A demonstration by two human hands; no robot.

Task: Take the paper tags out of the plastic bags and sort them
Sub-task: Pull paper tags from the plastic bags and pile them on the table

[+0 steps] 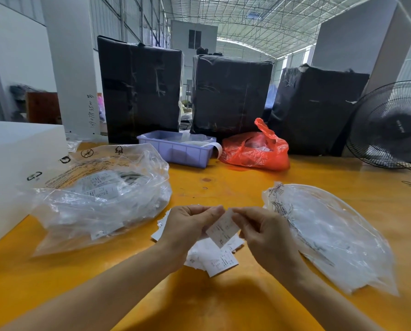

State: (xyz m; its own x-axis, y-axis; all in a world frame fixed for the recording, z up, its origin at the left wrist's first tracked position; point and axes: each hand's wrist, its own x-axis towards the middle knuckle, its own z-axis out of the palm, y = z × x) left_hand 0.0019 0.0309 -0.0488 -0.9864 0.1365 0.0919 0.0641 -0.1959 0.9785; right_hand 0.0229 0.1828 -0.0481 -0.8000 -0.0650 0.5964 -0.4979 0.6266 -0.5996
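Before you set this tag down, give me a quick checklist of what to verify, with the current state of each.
1. Tag held by both hands: ok, left hand and right hand pinch its top edge.
2. Tag out of its bag: cannot tell, blur hides any thin sleeve.
3. Pile ready to receive it: ok, loose tags lie on the table directly under the hands.
4. Print readable for sorting: cannot tell, too blurred.
5. Left bag with more tags: ok, tags show inside.
6. Right bag clear of the pile: ok, it lies apart to the right.
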